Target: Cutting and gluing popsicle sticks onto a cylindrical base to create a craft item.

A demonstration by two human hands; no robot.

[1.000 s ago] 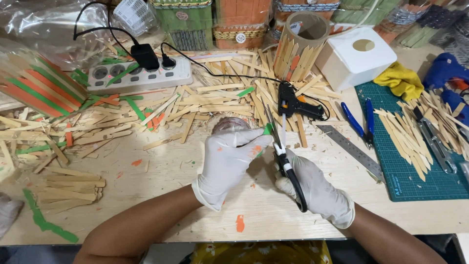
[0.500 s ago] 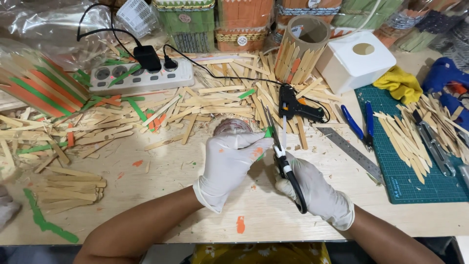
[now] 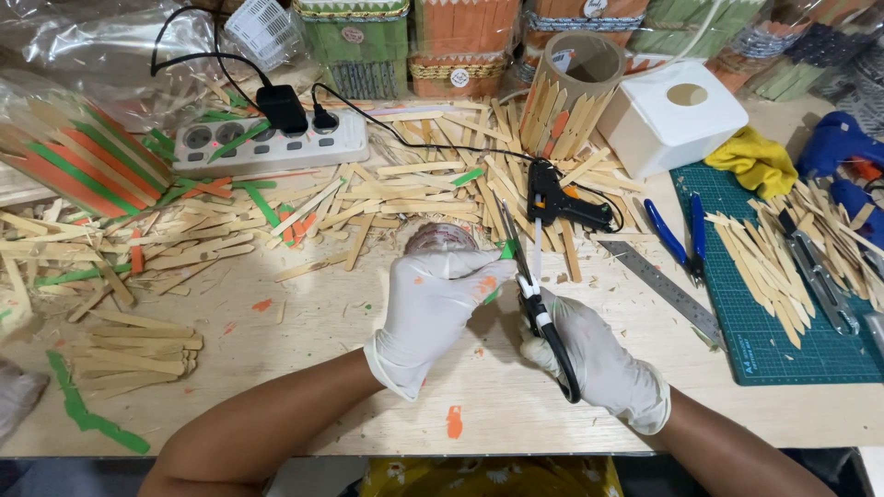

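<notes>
Head view: a green stick (image 3: 505, 250) sits between the parted blades of black-handled scissors (image 3: 537, 308) at mid-desk (image 3: 368, 405). A clean cut would need the stick held square and steady, deep in the blades. The left hand (image 3: 433, 308), gloved white, pinches the stick; its grip is clenched on it. The right hand (image 3: 599, 364) grasps the scissor handles, partly spread. Beyond lie a glue gun (image 3: 562, 198), loose sticks (image 3: 414, 193), a power strip (image 3: 267, 143) and a green mat (image 3: 783, 340).
</notes>
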